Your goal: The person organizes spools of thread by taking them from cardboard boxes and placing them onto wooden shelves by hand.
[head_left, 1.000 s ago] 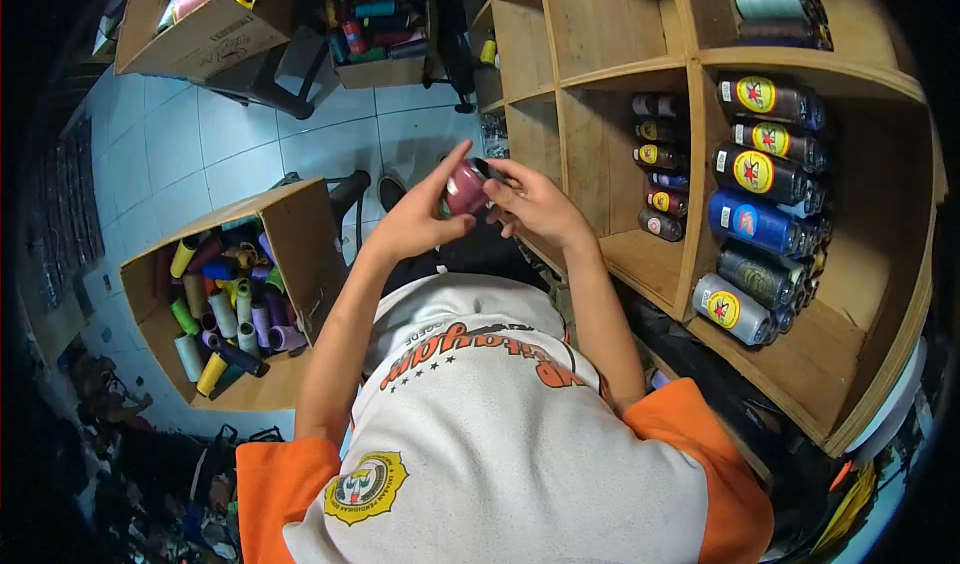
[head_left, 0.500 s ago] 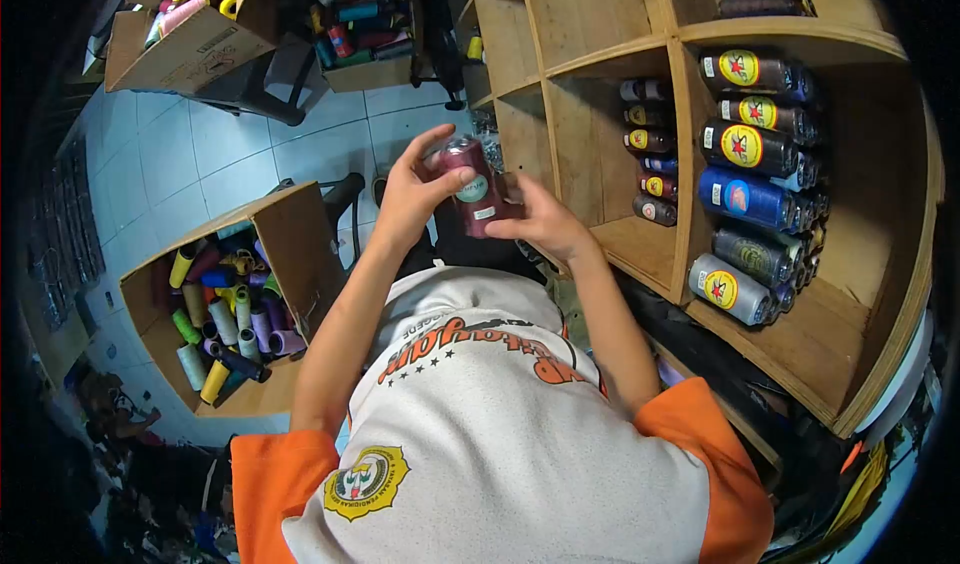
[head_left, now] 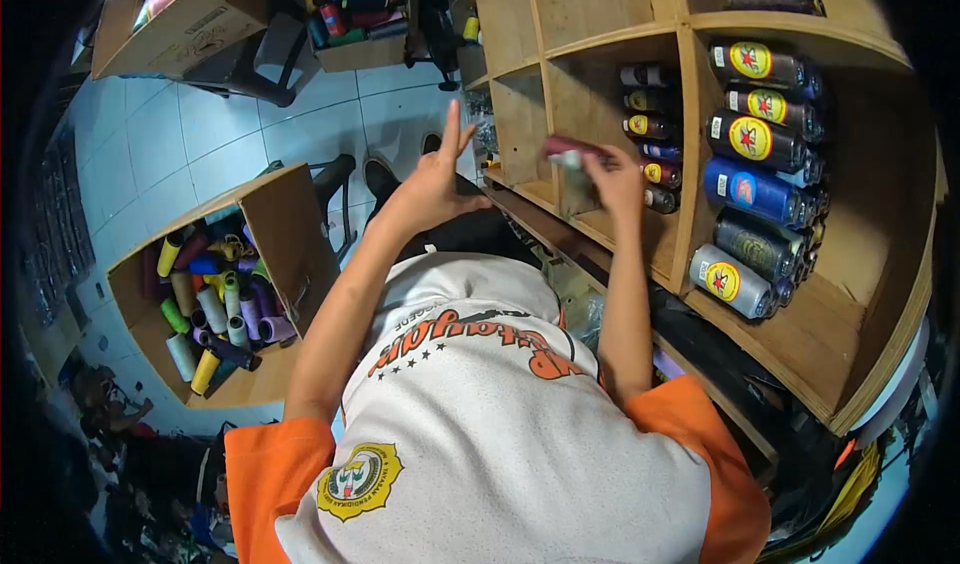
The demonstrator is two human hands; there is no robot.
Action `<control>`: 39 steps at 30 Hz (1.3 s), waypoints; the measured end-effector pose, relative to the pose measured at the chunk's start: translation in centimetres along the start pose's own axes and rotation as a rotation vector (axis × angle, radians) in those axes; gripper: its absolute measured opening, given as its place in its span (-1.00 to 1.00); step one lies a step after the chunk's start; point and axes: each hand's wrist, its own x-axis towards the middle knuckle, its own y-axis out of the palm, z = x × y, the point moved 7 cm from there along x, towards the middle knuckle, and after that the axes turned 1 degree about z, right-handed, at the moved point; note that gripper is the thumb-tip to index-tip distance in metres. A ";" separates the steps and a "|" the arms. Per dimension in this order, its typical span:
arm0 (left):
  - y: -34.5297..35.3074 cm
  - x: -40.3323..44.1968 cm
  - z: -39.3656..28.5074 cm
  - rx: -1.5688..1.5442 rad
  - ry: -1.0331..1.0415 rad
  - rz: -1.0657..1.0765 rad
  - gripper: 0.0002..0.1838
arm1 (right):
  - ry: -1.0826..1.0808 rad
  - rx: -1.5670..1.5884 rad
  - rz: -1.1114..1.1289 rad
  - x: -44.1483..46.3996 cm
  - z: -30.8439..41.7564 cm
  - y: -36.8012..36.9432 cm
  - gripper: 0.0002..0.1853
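Observation:
A maroon spool of thread (head_left: 562, 148) is gripped in my right hand (head_left: 620, 186), slightly blurred and tilted on its side. It is held before the middle compartments of the wooden shelf (head_left: 686, 154). My left hand (head_left: 432, 192) is raised over my lap with its fingers spread, holding nothing. Dark spools of thread (head_left: 650, 127) lie stacked on their sides in the compartment behind my right hand. Farther right, a larger stack of labelled spools (head_left: 752, 139) has black, blue and grey ones.
An open cardboard box (head_left: 290, 229) of loose colourful spools stands at lower left. Another box (head_left: 180, 34) sits on a dark stool at upper left, with a third box (head_left: 370, 56) of spools beside it. Tiled floor (head_left: 210, 129) shows between them.
The maroon spool has gone from between both hands to my right hand alone and moved right, toward the shelf. My left hand has let go and its fingers have opened.

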 end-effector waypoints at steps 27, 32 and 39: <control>-12.1 -0.8 3.2 0.106 -0.160 -0.114 0.13 | 0.250 -0.234 -0.156 6.5 -6.5 -2.0 -0.68; -17.6 4.9 3.0 0.134 -0.115 -0.256 0.03 | -0.001 0.123 0.870 6.1 2.6 15.2 -0.67; -30.7 6.4 -1.2 0.021 0.036 -0.775 -0.40 | -0.187 0.063 0.808 21.9 18.6 20.1 -0.72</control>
